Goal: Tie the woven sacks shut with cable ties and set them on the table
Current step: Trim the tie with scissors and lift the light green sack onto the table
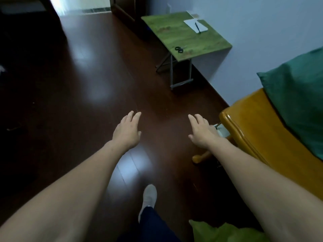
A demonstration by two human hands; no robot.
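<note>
green laminate tops the bench (183,37), and no sack stands on it, so i judge the task to be at or near its start: nothing tied has been set there, and no cable tie shows anywhere in view. on the bench i count one pair of black scissors (179,49) at its near edge and one black pen (197,27) toward its far end, lying on white paper (193,24); a second sheet seems to poke out behind it, though i cannot be sure. the only candidate for a woven sack is one lime-green bundle (218,231), well short of the bench at the bottom edge of the view. too little of it shows to tell whether it is woven or whether its mouth is closed. two hands are in view, both well apart from the bench and stretched over the dark floor (78,84) before it: the left hand (127,131) and the right hand (201,131) are each flat, fingers straight, grasping nothing. what is left, as i read it, is nearly all of it: fetching ties, cinching each sack, and carrying them to the bench.
</note>
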